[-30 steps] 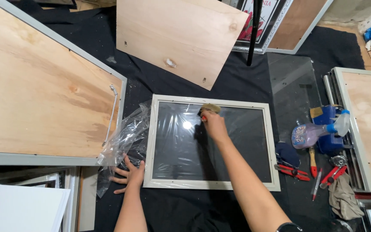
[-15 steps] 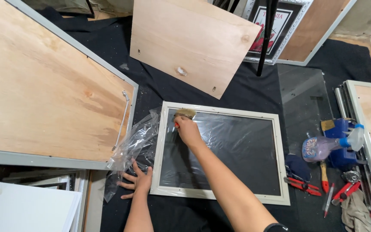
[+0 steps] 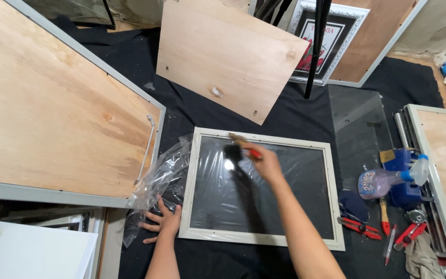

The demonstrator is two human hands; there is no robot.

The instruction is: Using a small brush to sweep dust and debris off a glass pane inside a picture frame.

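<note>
While blurred, right hand (image 3: pixel 267 163) gripping brush (image 3: pixel 237 145); left hand (image 3: pixel 164 221) flat, open beside frame (image 3: pixel 196 170).

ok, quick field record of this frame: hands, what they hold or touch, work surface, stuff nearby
right hand: grip closed on a wooden-handled paintbrush, bristles over the glass
left hand: flat, fingers spread, at the lower left corner of the white rectangular picture frame
beside frame: crumpled clear plastic film on its left
surface: black cloth
right side: purple spray bottle, red-handled pliers
above: loose plywood board
</note>
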